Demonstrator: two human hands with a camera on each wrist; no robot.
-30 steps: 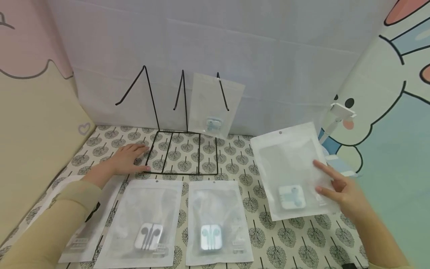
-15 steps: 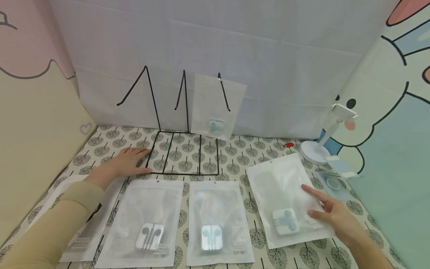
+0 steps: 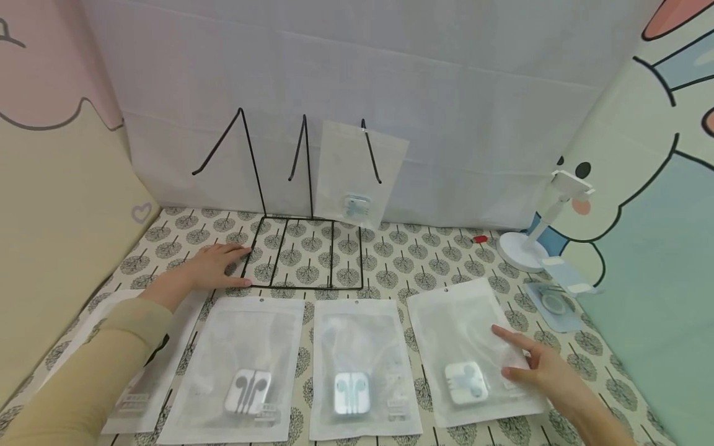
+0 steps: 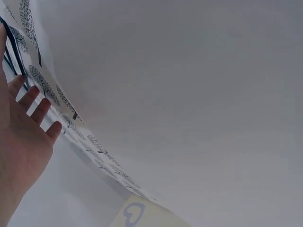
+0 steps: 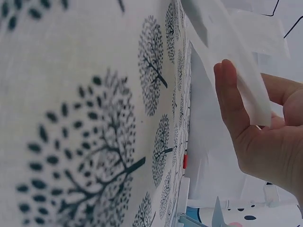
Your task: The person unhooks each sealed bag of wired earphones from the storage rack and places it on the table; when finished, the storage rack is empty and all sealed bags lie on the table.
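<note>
My right hand (image 3: 543, 371) pinches the right edge of a white zip bag (image 3: 452, 328). Thumb and forefinger lie on its face, other fingers underneath in the right wrist view. Earphones in a square case (image 3: 466, 383) show through its film. My left hand (image 3: 214, 266) lies spread, thumb and fingertips right at the left side of a black wire rack (image 3: 304, 288). In the left wrist view its fingers (image 4: 40, 111) are apart and hold nothing. Another earphone bag (image 3: 340, 161) hangs on the rack's right hook.
Two more earphone bags, one in the middle (image 3: 357, 334) and one left of it (image 3: 251, 334), lie flat in front of the rack. A further bag (image 3: 139, 396) is partly under the left sleeve. At the right stand a white phone stand (image 3: 524, 251) and a clear packet (image 3: 552, 306).
My right hand has lowered the bag toward the table and drawn it nearer, beside the middle bag. The phone stand and clear packet behind it have come into view. The left hand stays put.
</note>
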